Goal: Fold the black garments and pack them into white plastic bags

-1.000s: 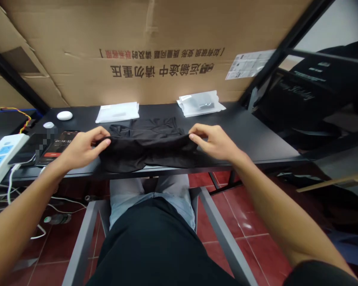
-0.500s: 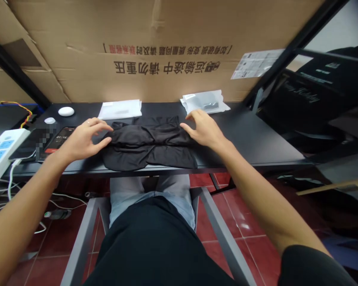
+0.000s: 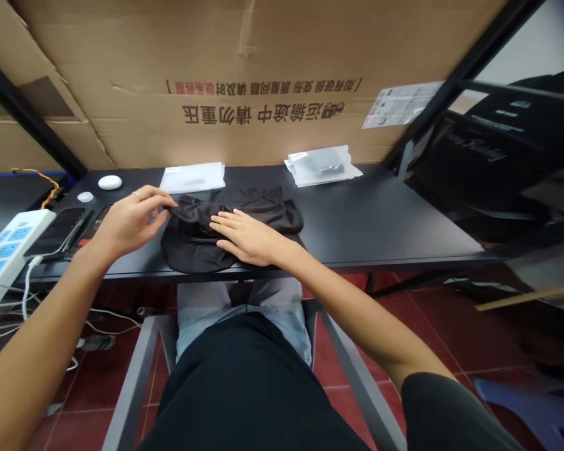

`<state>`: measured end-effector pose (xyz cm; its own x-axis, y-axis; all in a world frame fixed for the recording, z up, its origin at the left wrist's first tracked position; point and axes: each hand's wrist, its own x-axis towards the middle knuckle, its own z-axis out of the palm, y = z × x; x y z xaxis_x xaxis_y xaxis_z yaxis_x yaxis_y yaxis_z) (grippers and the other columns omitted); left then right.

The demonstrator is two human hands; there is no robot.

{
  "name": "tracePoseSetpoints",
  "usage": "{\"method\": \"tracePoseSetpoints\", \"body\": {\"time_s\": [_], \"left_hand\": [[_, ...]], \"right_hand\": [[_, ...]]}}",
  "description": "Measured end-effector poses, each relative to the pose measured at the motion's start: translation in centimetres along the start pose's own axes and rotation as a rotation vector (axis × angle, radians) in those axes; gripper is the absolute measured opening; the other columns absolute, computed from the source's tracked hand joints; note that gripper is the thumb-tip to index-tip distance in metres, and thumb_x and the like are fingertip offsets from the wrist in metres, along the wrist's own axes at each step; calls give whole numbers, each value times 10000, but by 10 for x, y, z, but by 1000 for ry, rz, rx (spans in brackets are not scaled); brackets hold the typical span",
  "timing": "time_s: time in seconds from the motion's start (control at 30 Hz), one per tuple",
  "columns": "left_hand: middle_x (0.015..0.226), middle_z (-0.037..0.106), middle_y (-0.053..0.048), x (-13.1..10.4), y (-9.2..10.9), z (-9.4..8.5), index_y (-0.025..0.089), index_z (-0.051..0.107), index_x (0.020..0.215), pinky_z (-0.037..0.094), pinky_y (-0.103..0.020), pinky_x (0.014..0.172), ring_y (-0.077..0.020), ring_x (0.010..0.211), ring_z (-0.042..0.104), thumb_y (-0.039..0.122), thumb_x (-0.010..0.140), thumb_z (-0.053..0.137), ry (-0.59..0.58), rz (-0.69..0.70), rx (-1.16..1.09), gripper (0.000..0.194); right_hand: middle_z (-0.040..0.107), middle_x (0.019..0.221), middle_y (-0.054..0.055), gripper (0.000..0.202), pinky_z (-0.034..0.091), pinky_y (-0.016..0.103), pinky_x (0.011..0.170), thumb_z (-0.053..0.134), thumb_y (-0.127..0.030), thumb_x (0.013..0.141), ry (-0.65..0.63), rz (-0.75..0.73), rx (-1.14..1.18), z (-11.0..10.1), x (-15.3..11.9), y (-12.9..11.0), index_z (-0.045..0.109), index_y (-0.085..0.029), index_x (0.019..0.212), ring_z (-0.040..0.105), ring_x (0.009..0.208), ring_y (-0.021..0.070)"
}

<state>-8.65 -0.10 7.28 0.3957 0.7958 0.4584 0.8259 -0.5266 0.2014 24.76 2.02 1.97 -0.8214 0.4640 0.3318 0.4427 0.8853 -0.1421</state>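
A piece of thin black cloth (image 3: 197, 250), folded and wrinkled, lies on the desk in front of me. At its left end, my left hand (image 3: 138, 216) pinches the edge between thumb and fingers. My right hand (image 3: 247, 237) rests palm down across the middle of the cloth, its fingers stretched out and pointing left. Part of the cloth is hidden under that hand. What kind of garment or cover the cloth is, I cannot tell.
Two translucent packets, a left one (image 3: 192, 177) and a right one (image 3: 324, 166), lie at the back of the black desk (image 3: 380, 219) against a cardboard sheet (image 3: 263, 50). Leftward are a white power strip (image 3: 16, 247), phones (image 3: 56, 232) and a white oval case (image 3: 109, 181).
My right hand has moved left from the cloth's right end onto its middle and flattened. My left hand has closed on the left edge. The right part of the cloth has shifted.
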Motion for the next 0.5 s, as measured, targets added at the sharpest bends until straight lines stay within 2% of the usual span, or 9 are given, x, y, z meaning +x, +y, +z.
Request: {"method": "tracePoseSetpoints", "body": {"time_s": [0.13, 0.23, 0.33, 0.4, 0.5], "left_hand": [[1464, 749, -63, 30, 36, 1, 278, 815, 1283, 652, -398, 975, -257, 1181, 756, 331, 1116, 564, 93, 59, -39, 307], [1527, 730, -67, 56, 67, 14, 281, 828, 1296, 648, -434, 1043, -281, 1253, 767, 288, 1105, 574, 99, 89, -51, 318], [1583, 720, -53, 74, 95, 37, 296, 834, 1307, 637, -446, 1059, -272, 1208, 791, 245, 1111, 555, 37, 181, -53, 344], [1614, 709, -50, 79, 109, 53, 317, 820, 1364, 642, -431, 1022, -262, 1170, 803, 235, 1123, 542, -39, 249, -65, 376], [1645, 688, -67, 74, 121, 68, 328, 731, 1537, 642, -426, 1051, -272, 1263, 787, 220, 1130, 533, -112, 293, -116, 466]], "right_hand": [[668, 1714, 186, 477, 401, 656, 1431, 488, -388, 1225, 65, -1, 29, -13, -10, 1, 699, -159, 1586, 573, 1659, 358], [757, 1596, 142, 378, 469, 639, 1395, 526, -313, 1183, 252, 117, 83, -33, -27, 6, 776, -238, 1455, 666, 1554, 340], [821, 1457, 120, 316, 589, 580, 1287, 571, -264, 1132, 515, 280, 160, -52, -49, 13, 811, -277, 1336, 759, 1399, 335], [836, 1411, 118, 301, 635, 552, 1223, 583, -265, 1118, 632, 348, 215, -60, -61, 15, 817, -272, 1308, 788, 1333, 333], [829, 1451, 101, 317, 628, 555, 1236, 586, -283, 1122, 618, 358, 260, -63, -73, 16, 824, -289, 1331, 780, 1362, 330]]}}
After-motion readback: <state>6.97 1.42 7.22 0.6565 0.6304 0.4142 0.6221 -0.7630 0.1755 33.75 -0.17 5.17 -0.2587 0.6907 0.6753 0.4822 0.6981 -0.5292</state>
